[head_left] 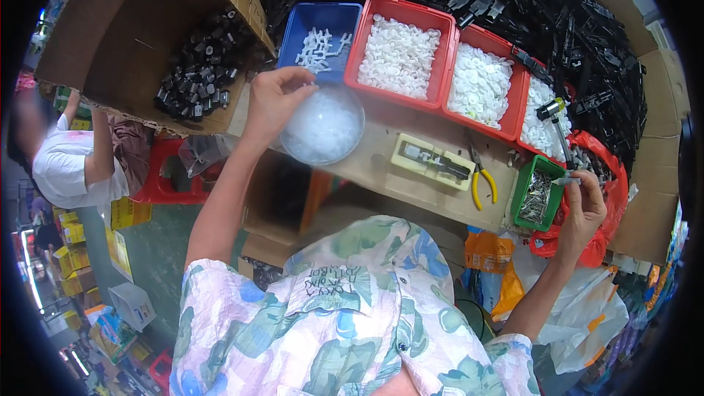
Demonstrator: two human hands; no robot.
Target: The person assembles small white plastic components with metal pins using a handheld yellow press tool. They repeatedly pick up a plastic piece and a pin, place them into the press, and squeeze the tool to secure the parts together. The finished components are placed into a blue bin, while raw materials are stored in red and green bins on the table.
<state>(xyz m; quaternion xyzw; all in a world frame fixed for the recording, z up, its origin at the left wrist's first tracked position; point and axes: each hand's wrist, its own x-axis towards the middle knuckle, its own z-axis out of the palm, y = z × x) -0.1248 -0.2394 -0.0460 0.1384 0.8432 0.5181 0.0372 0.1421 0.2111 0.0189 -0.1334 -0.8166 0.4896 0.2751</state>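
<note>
A round clear bowl, filled with small translucent white pieces, is being kept on the desk at the upper centre of the frame. Its far rim is being pinched by the left hand. At the right of the frame, a thin metal pin is being clamped between the right hand fingers, just beside a green tray.
</note>
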